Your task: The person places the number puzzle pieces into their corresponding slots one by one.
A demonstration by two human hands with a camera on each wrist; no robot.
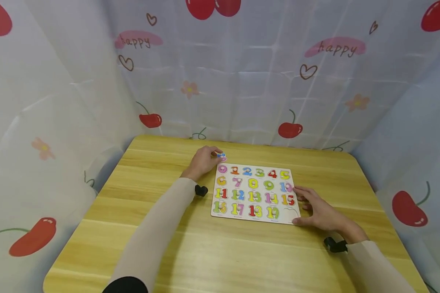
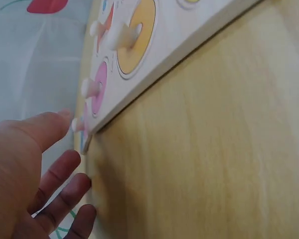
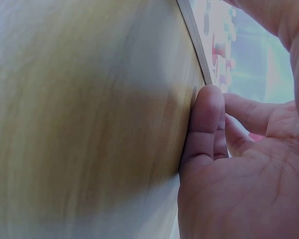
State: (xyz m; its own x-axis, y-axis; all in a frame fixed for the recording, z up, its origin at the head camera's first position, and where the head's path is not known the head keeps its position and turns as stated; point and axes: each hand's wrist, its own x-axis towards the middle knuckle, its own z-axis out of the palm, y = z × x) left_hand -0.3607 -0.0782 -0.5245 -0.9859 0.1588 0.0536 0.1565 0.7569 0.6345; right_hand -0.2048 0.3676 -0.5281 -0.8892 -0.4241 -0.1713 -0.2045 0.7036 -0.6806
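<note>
A wooden number puzzle board (image 1: 215, 211) lies flat on the table, filled with colourful knobbed numbers except for one bare recess (image 1: 291, 212) at its near right corner. Just beyond the far left corner is a loose blue and pink number piece (image 1: 223, 156) with a white knob. My left hand (image 1: 202, 162) reaches around that piece; in the left wrist view the thumb tip is right beside the knob (image 2: 78, 124) and the other visible fingers are spread loosely. My right hand (image 1: 320, 213) rests at the board's right edge, its fingers touching the side and the thumb at the near corner.
The wooden table (image 1: 220, 256) has rounded corners. A pale curtain (image 1: 238, 97) printed with cherries surrounds its back and sides. Dark bands (image 1: 201, 190) sit at both wrists, over light sleeves.
</note>
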